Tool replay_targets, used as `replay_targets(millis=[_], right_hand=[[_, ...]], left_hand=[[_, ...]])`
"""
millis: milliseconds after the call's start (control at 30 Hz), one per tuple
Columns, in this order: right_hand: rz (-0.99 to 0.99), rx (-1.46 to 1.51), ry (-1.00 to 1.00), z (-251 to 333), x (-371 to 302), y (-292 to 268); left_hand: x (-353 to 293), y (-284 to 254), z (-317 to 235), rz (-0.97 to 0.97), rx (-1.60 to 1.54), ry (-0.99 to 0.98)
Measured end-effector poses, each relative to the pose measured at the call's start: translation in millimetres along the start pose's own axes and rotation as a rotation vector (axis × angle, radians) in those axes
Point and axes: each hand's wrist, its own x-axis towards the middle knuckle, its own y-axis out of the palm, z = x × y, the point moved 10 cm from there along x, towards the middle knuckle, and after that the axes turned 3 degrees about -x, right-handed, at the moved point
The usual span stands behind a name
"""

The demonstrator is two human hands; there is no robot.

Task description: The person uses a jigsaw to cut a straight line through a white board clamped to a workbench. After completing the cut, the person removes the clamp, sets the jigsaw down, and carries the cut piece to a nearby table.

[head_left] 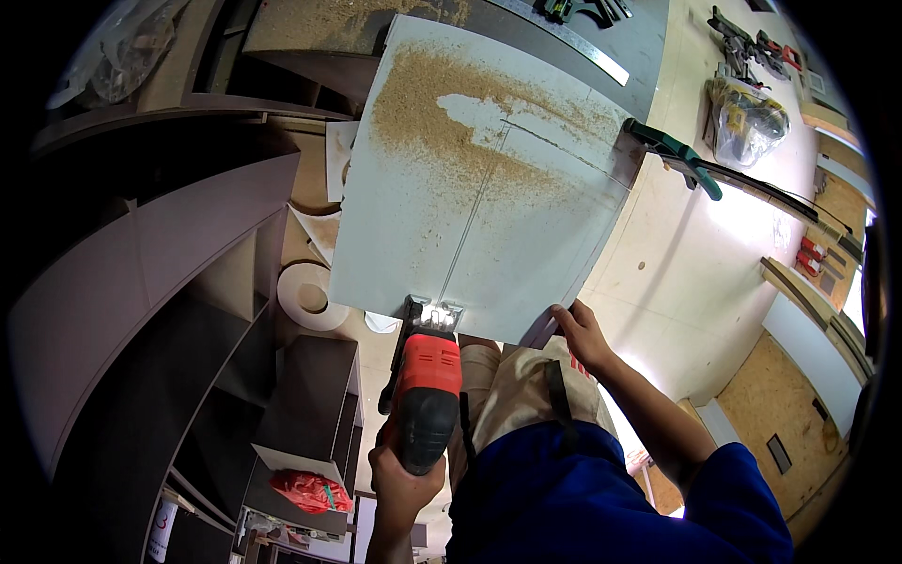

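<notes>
A red and black jigsaw is held in my left hand, its fingers wrapped round the tool's handle. The jigsaw's metal foot sits at the near edge of a white board, and a small light shines there. Pencil-like lines run from the foot up the board. Sawdust covers much of its far half. My right hand grips the board's near right corner, thumb on top and the other fingers partly hidden. A green and black clamp sits at the board's far right corner.
Dark cabinet carcasses stand on the left. A round white disc with a hole lies on the floor beside the board. Beyond the board are a metal ruler and another clamp. A bagged tool lies on the floor at the far right.
</notes>
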Motion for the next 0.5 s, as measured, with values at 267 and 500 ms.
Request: replay_targets(millis=[267,500], right_hand=[[0.012,0.019,0.006,-2.0,0.9,0.6],[-0.005,-0.007,0.014,1.9,-0.8,2.5]], left_hand=[[0.4,-1.4,-3.1,-0.016,0.011,-0.005],[1.8,-2.8,-5.9,-0.021,0.016,0.008]])
